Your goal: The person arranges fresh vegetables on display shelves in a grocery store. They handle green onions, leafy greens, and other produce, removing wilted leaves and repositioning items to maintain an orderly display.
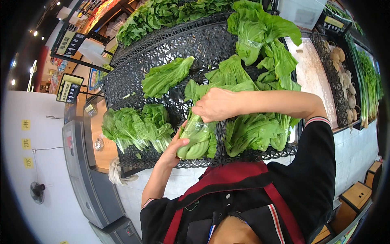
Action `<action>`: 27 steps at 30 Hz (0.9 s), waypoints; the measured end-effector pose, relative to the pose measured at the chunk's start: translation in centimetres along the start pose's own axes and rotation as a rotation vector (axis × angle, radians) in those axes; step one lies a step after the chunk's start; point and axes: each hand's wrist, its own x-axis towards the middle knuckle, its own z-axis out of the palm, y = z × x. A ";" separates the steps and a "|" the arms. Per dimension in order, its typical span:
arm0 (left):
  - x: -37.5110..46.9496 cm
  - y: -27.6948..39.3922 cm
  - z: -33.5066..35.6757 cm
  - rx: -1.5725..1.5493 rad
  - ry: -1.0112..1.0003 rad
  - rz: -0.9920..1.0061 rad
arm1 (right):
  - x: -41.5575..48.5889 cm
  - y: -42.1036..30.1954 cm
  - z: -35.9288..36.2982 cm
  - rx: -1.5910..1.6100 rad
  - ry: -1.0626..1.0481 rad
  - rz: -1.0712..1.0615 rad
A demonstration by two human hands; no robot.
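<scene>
A bundle of leafy mustard greens [195, 137], bound with shiny clear film, lies tilted over the front of a black plastic lattice crate [122, 84]. My left hand [174, 149] holds its thick pale stem end, thumb on top. Across its upper part, my right hand [214, 105] curls its fingers closed on the leaves or film; which of these they pinch is hidden. Loose mustard greens [256, 134] lie to the right, with more bundles [251, 36] stacked behind. A single leafy head [167, 76] rests farther back on the left.
Romaine-like lettuces [137, 126] fill the crate's front left. Dark leafy greens [176, 15] stand in a back crate. Price signs [69, 88] stick out at left. On the right are root vegetables [347, 82] and scallions [364, 88]. A grey cabinet [88, 170] stands left.
</scene>
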 end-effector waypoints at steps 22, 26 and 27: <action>-6.2 -1.8 -0.5 0.062 -0.115 -0.166 | -6.8 1.7 -7.0 0.649 -0.420 0.409; -6.5 -3.0 -3.3 0.010 0.004 -0.186 | -9.2 4.4 -7.3 0.747 -0.263 0.511; -6.5 -3.2 -3.8 -0.011 0.040 -0.205 | -9.3 4.8 -7.1 0.770 -0.116 0.443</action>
